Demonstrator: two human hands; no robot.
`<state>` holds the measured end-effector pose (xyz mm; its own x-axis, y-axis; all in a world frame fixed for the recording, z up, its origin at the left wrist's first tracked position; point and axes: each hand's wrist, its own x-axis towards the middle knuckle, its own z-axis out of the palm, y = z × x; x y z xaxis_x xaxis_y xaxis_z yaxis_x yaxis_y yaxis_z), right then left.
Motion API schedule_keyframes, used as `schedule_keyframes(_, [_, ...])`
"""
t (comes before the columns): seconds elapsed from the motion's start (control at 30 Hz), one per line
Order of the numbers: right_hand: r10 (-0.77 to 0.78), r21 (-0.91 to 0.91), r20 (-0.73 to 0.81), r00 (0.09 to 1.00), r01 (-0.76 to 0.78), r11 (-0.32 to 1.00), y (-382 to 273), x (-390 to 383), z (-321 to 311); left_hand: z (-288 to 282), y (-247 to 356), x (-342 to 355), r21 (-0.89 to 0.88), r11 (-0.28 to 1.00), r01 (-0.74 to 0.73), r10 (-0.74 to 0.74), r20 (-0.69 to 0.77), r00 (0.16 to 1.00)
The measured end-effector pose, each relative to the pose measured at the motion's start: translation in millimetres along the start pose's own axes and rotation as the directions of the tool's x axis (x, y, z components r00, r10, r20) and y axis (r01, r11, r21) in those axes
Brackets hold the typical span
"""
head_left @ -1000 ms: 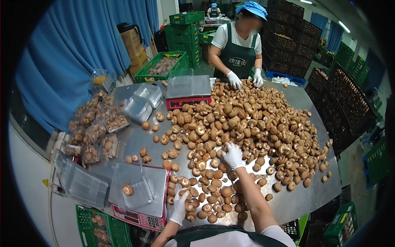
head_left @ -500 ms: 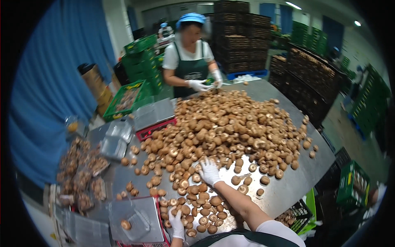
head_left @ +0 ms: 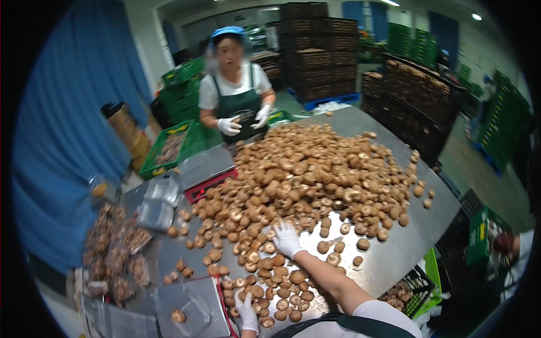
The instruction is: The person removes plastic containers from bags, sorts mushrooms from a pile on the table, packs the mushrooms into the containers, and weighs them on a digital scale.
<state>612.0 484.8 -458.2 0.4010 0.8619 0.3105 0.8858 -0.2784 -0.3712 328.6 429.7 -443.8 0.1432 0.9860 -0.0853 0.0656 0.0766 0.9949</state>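
Note:
Brown mushrooms (head_left: pixel 315 163) lie in a broad heap on the metal table (head_left: pixel 389 265). My right hand (head_left: pixel 287 239), in a white glove, is stretched out at the heap's near edge. Its fingers are spread over the mushrooms, and the hand is open. Closer to me, my gloved left hand (head_left: pixel 246 313) rests at the left side of a smaller group of mushrooms (head_left: pixel 282 290). Its fingers are apart, with a mushroom showing between the tips; a firm grip is not visible. Left of that hand, a clear plastic tray (head_left: pixel 194 307) with one mushroom (head_left: pixel 178 316) sits on a red-edged scale (head_left: pixel 225 310).
Across the table stands a co-worker (head_left: pixel 236 96) in a green apron. Another red scale (head_left: pixel 211 185) is at the far left, near empty clear trays (head_left: pixel 158 203) and packed mushrooms (head_left: pixel 115 248). A green crate (head_left: pixel 169 149) stands beyond. A crate (head_left: pixel 414 293) sits below the right edge.
The co-worker has turned from the heap to face this way, hands now apart and farther left. The view has shifted slightly. My hands stay in nearly the same places among the mushrooms.

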Motion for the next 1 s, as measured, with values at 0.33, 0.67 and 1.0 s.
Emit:
schedule_keyframes(0.33, [-0.034,-0.018,-0.067,0.997,0.033,0.999,8.1,-0.7,-0.1,2.0,-10.3,3.7,-0.057,0.997,0.046,-0.047,-0.006,0.999])
schedule_keyframes(0.67, [-0.012,-0.031,0.011,1.0,0.012,0.999,12.4,-3.8,-3.1,6.9,-14.0,-0.8,-0.136,0.985,0.105,-0.104,0.011,0.994])
schedule_keyframes(1.0, [-0.039,-0.009,-0.047,0.998,0.039,0.999,7.4,-1.3,-1.3,7.8,30.4,-4.2,-0.096,0.989,0.11,-0.109,0.016,0.994])
